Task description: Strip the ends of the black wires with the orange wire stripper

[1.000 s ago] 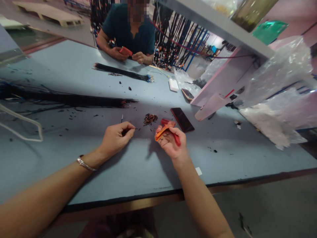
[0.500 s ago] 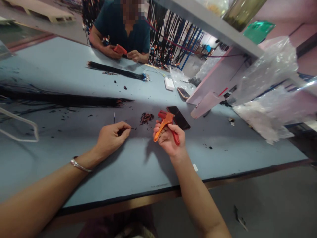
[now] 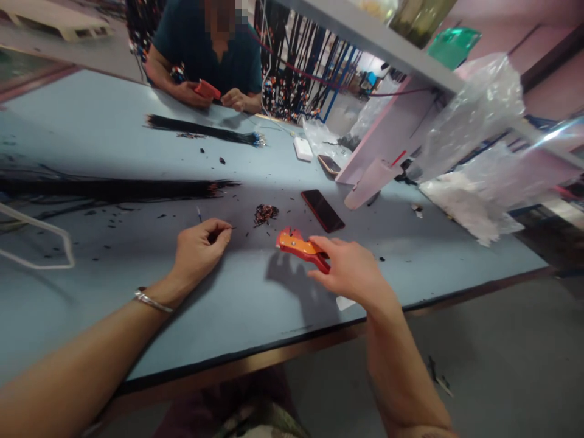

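Observation:
My left hand (image 3: 203, 250) is closed in a pinch on a thin black wire (image 3: 233, 228), whose short end pokes out past the fingertips. A thin piece with a blue tip (image 3: 199, 214) stands up behind the knuckles; it may be the same wire's other end. Wrapped in my right hand (image 3: 349, 267) are red and orange wire strippers (image 3: 298, 244), with their jaws pointing left above the table. Between the hands and farther back lies a small pile of black and copper-coloured wire scraps (image 3: 266, 214).
A long bundle of black wires (image 3: 114, 189) lies at left, a shorter bundle (image 3: 201, 129) behind it. A phone (image 3: 322, 210) and a pale cup (image 3: 370, 184) sit right of the scraps. Across the blue-grey table (image 3: 196, 340), a co-worker (image 3: 205, 58) holds a red tool.
My right hand has turned from palm up to palm down, swinging the strippers' jaws round to the left. My left hand keeps its pinch on the wire. The view has shifted slightly.

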`<state>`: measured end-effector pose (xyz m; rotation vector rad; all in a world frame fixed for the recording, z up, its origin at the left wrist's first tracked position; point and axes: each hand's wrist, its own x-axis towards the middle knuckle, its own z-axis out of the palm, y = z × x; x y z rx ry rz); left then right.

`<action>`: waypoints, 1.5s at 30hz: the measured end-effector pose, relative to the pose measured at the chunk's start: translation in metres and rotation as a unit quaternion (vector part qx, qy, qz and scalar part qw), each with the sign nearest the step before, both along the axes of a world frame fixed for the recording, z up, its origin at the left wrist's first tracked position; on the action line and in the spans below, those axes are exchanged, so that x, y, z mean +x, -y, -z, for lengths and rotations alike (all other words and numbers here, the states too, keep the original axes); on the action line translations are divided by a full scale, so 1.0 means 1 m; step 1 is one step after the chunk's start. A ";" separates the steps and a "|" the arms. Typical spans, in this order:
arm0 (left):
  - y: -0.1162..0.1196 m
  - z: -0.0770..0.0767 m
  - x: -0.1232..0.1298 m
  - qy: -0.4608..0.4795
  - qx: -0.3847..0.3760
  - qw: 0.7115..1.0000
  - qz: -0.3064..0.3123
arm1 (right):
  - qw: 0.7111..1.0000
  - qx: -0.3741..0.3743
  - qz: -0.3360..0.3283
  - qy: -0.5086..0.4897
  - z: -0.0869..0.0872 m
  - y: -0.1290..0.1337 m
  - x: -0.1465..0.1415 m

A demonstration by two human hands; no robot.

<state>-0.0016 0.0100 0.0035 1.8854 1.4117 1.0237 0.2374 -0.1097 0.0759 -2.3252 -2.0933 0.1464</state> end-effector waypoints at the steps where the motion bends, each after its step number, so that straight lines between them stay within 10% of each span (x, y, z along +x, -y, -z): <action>1: 0.000 0.001 0.000 0.001 0.001 1.000 0.005 | 0.999 -0.009 -0.001 0.033 0.003 0.004 -0.003; 12: 0.000 0.000 -0.002 0.001 0.006 1.000 0.018 | 0.996 0.021 0.027 0.078 0.033 -0.052 -0.033; 21: -0.002 0.002 -0.002 0.012 0.022 0.999 -0.023 | 0.996 -0.017 -0.074 0.037 0.026 -0.014 -0.055; 27: -0.002 -0.001 -0.005 0.023 0.010 0.999 -0.028 | 0.997 0.037 -0.057 0.030 0.036 -0.045 -0.055; 31: -0.002 0.000 -0.005 0.014 0.014 1.000 -0.010 | 0.985 0.049 -0.017 -0.163 0.032 -0.053 -0.039; 33: -0.003 0.002 -0.005 0.001 0.020 1.000 0.001 | 0.913 -0.001 -0.026 -0.407 0.035 -0.053 -0.035; 35: -0.003 0.004 -0.005 -0.018 0.028 0.999 0.002 | 0.754 -0.068 -0.040 -0.653 0.044 -0.053 -0.036; 39: -0.004 0.006 -0.007 -0.046 0.052 0.998 -0.006 | 0.529 -0.108 -0.068 -0.839 0.065 -0.058 -0.048; 45: 0.005 0.005 -0.006 -0.010 0.161 0.980 0.114 | 0.500 -0.003 -0.026 -0.865 0.080 -0.059 -0.065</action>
